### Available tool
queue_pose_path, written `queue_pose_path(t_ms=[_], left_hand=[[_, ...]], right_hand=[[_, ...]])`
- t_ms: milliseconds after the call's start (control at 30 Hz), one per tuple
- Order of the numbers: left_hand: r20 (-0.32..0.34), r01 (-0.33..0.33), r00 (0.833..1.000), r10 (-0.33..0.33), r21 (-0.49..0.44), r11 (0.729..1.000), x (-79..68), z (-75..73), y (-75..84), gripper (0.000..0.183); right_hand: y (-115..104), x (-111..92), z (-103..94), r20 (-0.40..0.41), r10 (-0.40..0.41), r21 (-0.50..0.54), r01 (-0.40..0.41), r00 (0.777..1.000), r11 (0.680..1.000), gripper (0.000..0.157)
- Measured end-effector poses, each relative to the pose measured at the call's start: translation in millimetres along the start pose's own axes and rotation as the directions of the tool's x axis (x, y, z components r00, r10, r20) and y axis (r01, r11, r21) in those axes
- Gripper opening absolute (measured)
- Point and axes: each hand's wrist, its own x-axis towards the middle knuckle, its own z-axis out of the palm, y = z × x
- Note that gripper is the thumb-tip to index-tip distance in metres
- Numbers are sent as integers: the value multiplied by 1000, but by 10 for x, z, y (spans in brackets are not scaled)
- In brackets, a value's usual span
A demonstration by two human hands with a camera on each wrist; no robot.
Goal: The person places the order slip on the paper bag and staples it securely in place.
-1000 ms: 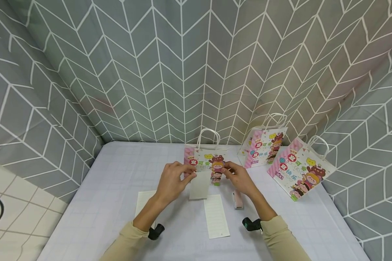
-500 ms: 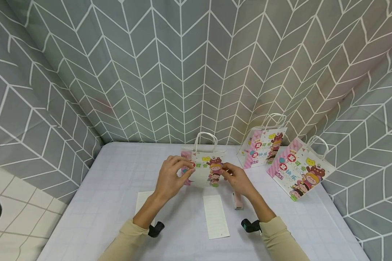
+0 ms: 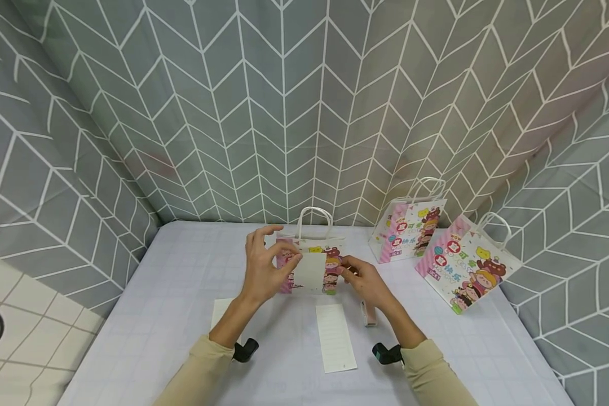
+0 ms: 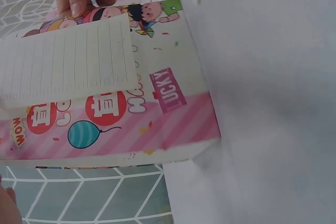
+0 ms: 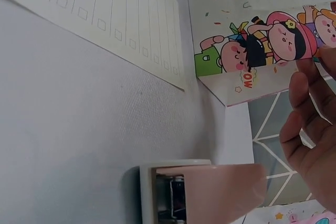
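Observation:
A small white paper gift bag (image 3: 312, 241) with a pink striped side and cartoon figures stands in front of me. A lined note sheet (image 3: 309, 270) lies over its front face, as the left wrist view shows. My left hand (image 3: 265, 268) pinches the sheet's upper left corner between thumb and index finger, the other fingers raised apart. On the bag's right edge, thumb and fingers of my right hand (image 3: 363, 277) grip it beside the cartoon figures (image 5: 278, 40). Just below that hand sits a pink stapler (image 5: 226, 192), partly hidden by the wrist in the head view.
Another lined sheet (image 3: 336, 338) lies on the white tablecloth (image 3: 182, 270) in front of the bag. My left forearm partly covers a further sheet (image 3: 222, 309). Two matching gift bags, one upright (image 3: 406, 231) and one leaning (image 3: 467, 265), are at the right. A patterned curtain (image 3: 304, 113) hangs behind.
The note sheet has gone from hanging low before the bag to up against its front face. The bag has shifted slightly left, and my left hand's outer fingers have spread.

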Motion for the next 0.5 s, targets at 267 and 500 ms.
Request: queue_pose_path(t_ms=[267, 500], left_hand=[[-11, 68, 997, -70, -129, 989, 35, 51, -64, 13], [-44, 24, 999, -30, -145, 989, 84, 45, -93, 14]], right_hand=[[-12, -20, 42, 8, -10, -3, 10, 1000, 1000, 16], [-51, -27, 43, 14, -5, -3, 5, 1000, 1000, 16]])
